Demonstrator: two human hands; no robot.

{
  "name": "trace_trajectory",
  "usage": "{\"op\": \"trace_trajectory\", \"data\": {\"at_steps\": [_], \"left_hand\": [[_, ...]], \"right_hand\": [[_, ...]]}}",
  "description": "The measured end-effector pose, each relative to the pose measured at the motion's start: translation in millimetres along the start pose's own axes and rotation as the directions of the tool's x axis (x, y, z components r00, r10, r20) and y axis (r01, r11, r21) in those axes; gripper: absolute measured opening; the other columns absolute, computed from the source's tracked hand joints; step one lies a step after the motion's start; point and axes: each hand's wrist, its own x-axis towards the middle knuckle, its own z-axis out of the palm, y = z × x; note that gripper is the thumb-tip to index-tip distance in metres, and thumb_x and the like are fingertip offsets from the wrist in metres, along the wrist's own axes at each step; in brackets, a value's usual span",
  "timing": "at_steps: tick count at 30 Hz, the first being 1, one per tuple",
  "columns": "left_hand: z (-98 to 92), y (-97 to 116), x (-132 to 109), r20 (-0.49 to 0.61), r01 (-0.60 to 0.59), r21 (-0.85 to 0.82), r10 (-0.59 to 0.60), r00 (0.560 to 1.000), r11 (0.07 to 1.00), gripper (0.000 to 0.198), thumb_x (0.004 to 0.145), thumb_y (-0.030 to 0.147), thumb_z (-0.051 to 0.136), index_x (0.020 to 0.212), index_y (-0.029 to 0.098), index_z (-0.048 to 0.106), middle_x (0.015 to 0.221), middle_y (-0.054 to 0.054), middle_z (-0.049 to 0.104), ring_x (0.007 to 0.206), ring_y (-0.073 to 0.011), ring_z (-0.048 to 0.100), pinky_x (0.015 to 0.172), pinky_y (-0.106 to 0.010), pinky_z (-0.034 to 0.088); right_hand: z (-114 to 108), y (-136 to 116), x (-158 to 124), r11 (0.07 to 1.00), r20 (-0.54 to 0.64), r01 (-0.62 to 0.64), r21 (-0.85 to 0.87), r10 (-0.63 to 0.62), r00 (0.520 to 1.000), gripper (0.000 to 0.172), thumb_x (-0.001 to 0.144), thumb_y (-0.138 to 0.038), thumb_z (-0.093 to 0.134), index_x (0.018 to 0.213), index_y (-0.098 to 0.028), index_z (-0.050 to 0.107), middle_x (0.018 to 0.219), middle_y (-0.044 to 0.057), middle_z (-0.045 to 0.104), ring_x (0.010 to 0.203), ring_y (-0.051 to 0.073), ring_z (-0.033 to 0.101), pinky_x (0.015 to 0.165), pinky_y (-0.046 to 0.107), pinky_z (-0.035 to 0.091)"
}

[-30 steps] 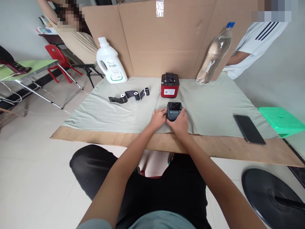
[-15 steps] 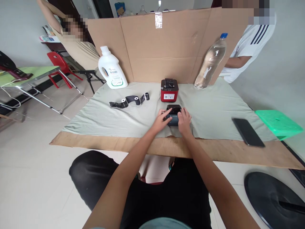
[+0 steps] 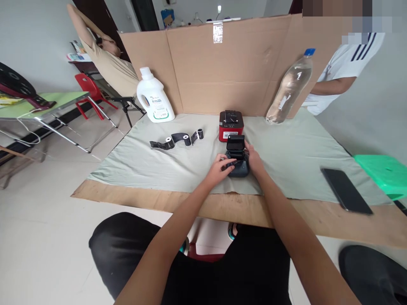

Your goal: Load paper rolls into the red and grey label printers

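Note:
A small dark printer (image 3: 241, 170) stands on the cloth close to the table's front, its black lid (image 3: 235, 142) raised. My left hand (image 3: 221, 168) grips its left side, with the forefinger and thumb reaching across the body by the open compartment. Against the right side, my right hand (image 3: 255, 160) is closed on the printer, its fingertips up near the lid. The compartment's inside is too small and dark to make out. Directly behind is a red and black printer (image 3: 231, 126). Several black paper rolls (image 3: 186, 140), partly unrolled, lie to the left.
A white jug (image 3: 155, 99) and a clear bottle with a blue cap (image 3: 291, 87) stand before a cardboard screen (image 3: 229, 63). On the right are a black phone (image 3: 346, 190) and a green stool (image 3: 381, 173). Two people are beyond the screen.
The dark printer's lid has swung up and back. My right hand has shifted from its top right to its right side, and my left fingers have moved lower. The camera view has shifted slightly.

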Motion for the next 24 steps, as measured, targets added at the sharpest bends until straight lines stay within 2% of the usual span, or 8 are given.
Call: {"op": "trace_trajectory", "data": {"at_steps": [4,9,16,20,24], "left_hand": [[-1.0,6,-1,0.009,0.049,-0.008,-0.049,0.999,0.999,0.034,0.096,0.036,0.069,0.127,0.026,0.076,0.123,-0.007,0.052,0.078,-0.0091,0.055,0.085,-0.030,0.057],[-3.8,14,-3,0.008,0.117,0.001,-0.117,0.993,0.993,0.036,0.093,0.038,0.072,0.127,0.027,0.075,0.123,-0.007,0.053,0.081,-0.0113,0.056,0.084,-0.032,0.058],[-3.4,15,-8,-0.028,0.141,0.009,-0.141,0.990,0.990,0.037,0.093,0.037,0.073,0.127,0.024,0.074,0.121,-0.008,0.056,0.081,-0.0120,0.058,0.088,-0.035,0.058],[-2.8,10,-9,-0.037,0.162,0.012,-0.161,0.986,0.987,0.036,0.092,0.035,0.074,0.126,0.022,0.074,0.117,-0.007,0.056,0.078,-0.0107,0.056,0.084,-0.033,0.058],[-3.9,11,-7,-0.013,0.181,0.015,-0.181,0.983,0.983,0.035,0.092,0.033,0.073,0.125,0.022,0.074,0.112,-0.005,0.055,0.073,-0.0092,0.054,0.078,-0.030,0.056]], "right_hand": [[5,5,-10,0.999,-0.159,0.005,0.036,0.001,0.987,0.077,0.103,-0.067,0.022,0.150,-0.019,0.062,0.141,0.012,0.069,0.124,0.030,0.065,0.114,0.052,0.046],[4,0,-14,0.997,-0.161,0.077,0.013,-0.074,0.984,0.063,0.102,-0.059,0.033,0.117,-0.021,0.080,0.136,0.012,0.069,0.129,0.028,0.062,0.120,0.050,0.041],[3,-2,-16,0.999,-0.090,0.030,0.012,-0.029,0.996,0.049,0.098,-0.051,0.041,0.099,-0.022,0.080,0.132,0.011,0.067,0.131,0.028,0.060,0.121,0.050,0.040],[3,-6,-15,1.000,-0.036,0.016,-0.013,-0.016,0.999,0.035,0.088,-0.038,0.049,0.098,-0.022,0.078,0.128,0.011,0.066,0.130,0.029,0.059,0.120,0.049,0.040],[2,-14,-15,0.999,-0.041,-0.008,-0.031,0.007,0.999,0.033,0.083,-0.031,0.048,0.096,-0.021,0.077,0.127,0.010,0.066,0.126,0.028,0.060,0.118,0.047,0.041]]}}
